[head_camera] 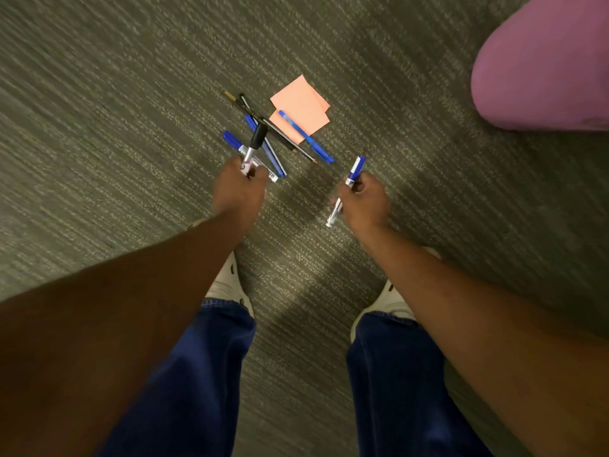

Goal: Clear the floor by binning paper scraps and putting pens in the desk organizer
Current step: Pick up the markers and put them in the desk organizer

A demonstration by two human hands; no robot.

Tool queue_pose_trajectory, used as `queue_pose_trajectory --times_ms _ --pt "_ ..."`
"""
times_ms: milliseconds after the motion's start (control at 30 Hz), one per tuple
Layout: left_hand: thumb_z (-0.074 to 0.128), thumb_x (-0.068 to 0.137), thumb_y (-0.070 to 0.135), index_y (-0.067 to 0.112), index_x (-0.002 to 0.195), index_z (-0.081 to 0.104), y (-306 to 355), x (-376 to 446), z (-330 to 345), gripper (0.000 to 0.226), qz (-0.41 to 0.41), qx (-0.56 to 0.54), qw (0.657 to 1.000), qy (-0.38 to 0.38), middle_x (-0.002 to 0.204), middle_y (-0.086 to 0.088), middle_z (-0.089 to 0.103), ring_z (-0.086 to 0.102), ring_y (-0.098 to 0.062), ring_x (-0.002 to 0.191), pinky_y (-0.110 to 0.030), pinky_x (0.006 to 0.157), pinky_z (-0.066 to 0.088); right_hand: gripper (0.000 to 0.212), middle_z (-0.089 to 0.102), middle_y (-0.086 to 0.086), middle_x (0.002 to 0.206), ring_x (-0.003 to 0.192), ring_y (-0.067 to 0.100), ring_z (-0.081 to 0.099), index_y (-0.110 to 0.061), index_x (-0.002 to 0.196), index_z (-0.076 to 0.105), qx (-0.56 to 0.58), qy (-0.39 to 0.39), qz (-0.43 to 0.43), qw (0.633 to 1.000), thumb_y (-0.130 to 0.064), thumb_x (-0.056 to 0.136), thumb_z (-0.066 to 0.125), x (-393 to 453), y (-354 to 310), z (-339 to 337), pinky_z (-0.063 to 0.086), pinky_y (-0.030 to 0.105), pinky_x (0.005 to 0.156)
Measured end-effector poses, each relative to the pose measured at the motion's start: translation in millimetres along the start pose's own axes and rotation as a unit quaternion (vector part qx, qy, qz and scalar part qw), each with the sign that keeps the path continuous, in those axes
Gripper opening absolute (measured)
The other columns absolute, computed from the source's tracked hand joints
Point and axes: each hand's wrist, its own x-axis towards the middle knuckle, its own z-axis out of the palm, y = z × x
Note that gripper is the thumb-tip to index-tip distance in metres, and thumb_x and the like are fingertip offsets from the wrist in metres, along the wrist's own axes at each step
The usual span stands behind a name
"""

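Observation:
My left hand point(239, 189) is closed around a black-capped marker point(255, 143) that points up and away from me. My right hand point(364, 201) grips a blue-capped white marker point(355, 169) whose tail sticks out below my fist. On the carpet ahead lie orange paper scraps point(303, 107), with a blue pen point(306, 136) across them. Beside them lie two dark pencils point(263, 122), a blue pen point(267, 148) and a blue-capped marker point(232, 140), partly under my left hand.
A pink upholstered seat point(543, 67) fills the top right corner. My two white shoes point(227, 282) and jeans-clad legs stand on the striped grey-green carpet point(115, 127) just behind the pile.

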Motion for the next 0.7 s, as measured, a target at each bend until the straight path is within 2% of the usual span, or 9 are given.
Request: queue_pose_trajectory --times_ms 67,133,233,267,367,467,567,633,700 --pt "0.066 0.089 0.033 0.010 0.095 0.064 1 18 3 0.024 -0.042 -0.030 0.998 0.026 0.086 -0.010 0.067 0.067 -0.035 0.078 -0.046 0.073 0.057 0.017 0.065 -0.006 0.078 0.077 0.024 0.076 -0.019 0.086 0.058 0.014 -0.026 -0.019 0.999 -0.006 0.093 0.066 -4 -7 3 0.060 0.031 0.066" --pt "0.068 0.088 0.037 0.010 0.104 0.068 1 33 10 0.031 -0.092 -0.019 0.995 0.043 0.099 -0.011 0.074 0.073 -0.034 0.092 -0.046 0.080 0.060 0.022 0.062 -0.007 0.078 0.083 0.032 0.076 -0.023 0.083 0.057 0.004 -0.044 -0.040 0.998 -0.005 0.092 0.066 -6 -12 7 0.063 0.043 0.073" --pt "0.070 0.090 0.040 0.008 0.118 0.067 0 49 25 0.043 -0.145 0.022 0.989 0.034 0.116 -0.013 0.074 0.072 -0.031 0.105 -0.042 0.088 0.060 0.004 0.066 0.007 0.085 0.086 0.041 0.073 -0.007 0.093 0.063 -0.006 -0.058 -0.072 0.996 -0.006 0.090 0.066 -9 -17 14 0.061 0.054 0.077" --pt "0.071 0.091 0.042 0.008 0.121 0.067 0 53 29 0.046 -0.157 0.034 0.987 0.028 0.119 -0.013 0.074 0.072 -0.031 0.108 -0.041 0.088 0.058 0.007 0.067 0.009 0.086 0.086 0.040 0.073 -0.004 0.096 0.064 -0.007 -0.058 -0.072 0.996 -0.006 0.089 0.066 -10 -19 16 0.060 0.055 0.078" --pt "0.072 0.090 0.042 0.006 0.124 0.068 2 61 30 0.050 -0.180 0.026 0.983 0.012 0.121 -0.014 0.074 0.073 -0.032 0.110 -0.042 0.093 0.060 0.010 0.067 0.005 0.085 0.086 0.037 0.073 -0.006 0.098 0.065 -0.003 -0.067 -0.067 0.995 -0.007 0.089 0.068 -14 -25 19 0.060 0.054 0.079" --pt "0.070 0.086 0.044 0.008 0.118 0.071 0 57 20 0.048 -0.198 -0.034 0.979 0.019 0.113 -0.014 0.077 0.076 -0.033 0.101 -0.048 0.089 0.064 0.011 0.069 0.011 0.092 0.090 0.037 0.074 -0.009 0.103 0.066 0.011 -0.078 -0.047 0.996 -0.009 0.092 0.066 -18 -29 17 0.061 0.052 0.081" --pt "0.068 0.086 0.046 0.009 0.107 0.073 10 36 3 0.043 -0.145 -0.054 0.988 0.000 0.104 -0.014 0.078 0.076 -0.035 0.096 -0.050 0.086 0.063 0.011 0.070 0.014 0.096 0.086 0.027 0.070 -0.013 0.108 0.066 0.032 -0.093 -0.029 0.995 -0.012 0.098 0.062 -25 -37 5 0.057 0.039 0.073" --pt "0.068 0.086 0.038 0.012 0.091 0.075 28 14 -10 0.027 -0.096 -0.069 0.992 -0.036 0.094 -0.016 0.079 0.076 -0.037 0.086 -0.048 0.078 0.063 0.008 0.067 0.010 0.093 0.082 0.020 0.063 -0.012 0.107 0.066 0.041 -0.112 -0.029 0.992 -0.012 0.100 0.061 -36 -49 -8 0.052 0.035 0.072" --pt "0.070 0.088 0.030 0.018 0.077 0.074 55 -11 -21 0.017 -0.069 -0.117 0.988 -0.071 0.079 -0.008 0.079 0.073 -0.027 0.068 -0.035 0.059 0.058 0.006 0.068 0.001 0.090 0.081 0.014 0.062 -0.017 0.102 0.067 0.047 -0.110 -0.043 0.992 -0.014 0.101 0.062 -49 -66 -25 0.051 0.032 0.075"
